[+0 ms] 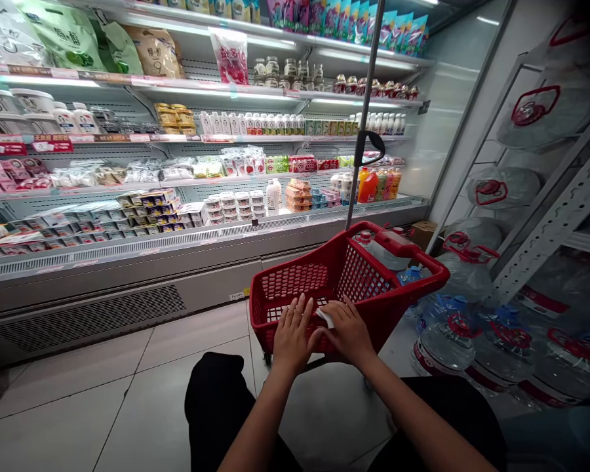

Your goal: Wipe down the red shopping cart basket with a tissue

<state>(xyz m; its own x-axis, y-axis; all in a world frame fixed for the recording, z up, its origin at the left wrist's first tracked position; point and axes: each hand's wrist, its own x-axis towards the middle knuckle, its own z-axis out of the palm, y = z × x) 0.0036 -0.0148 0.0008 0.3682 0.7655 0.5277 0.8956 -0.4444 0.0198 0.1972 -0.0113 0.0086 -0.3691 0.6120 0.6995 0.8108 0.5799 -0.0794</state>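
A red shopping cart (295, 267) with a perforated basket stands right in front of me. At its near side, my left hand (294, 335) is open, fingers stretched out over the rim, holding nothing. Close beside it, my right hand (348, 333) has a small white folded piece, like a tissue (325, 318), between thumb and fingers, also at the cart's near side. The two thumbs almost meet. Whether either palm presses on the rim is hard to tell. The part of the basket that shows has no goods in it.
A lit refrigerated display (201, 249) with cups, bottles and bags runs along the back. A dark door frame with a handle (371, 149) rises behind the cart. Large water jugs (445, 344) stand on the floor at right, beside a white metal rack (545, 216).
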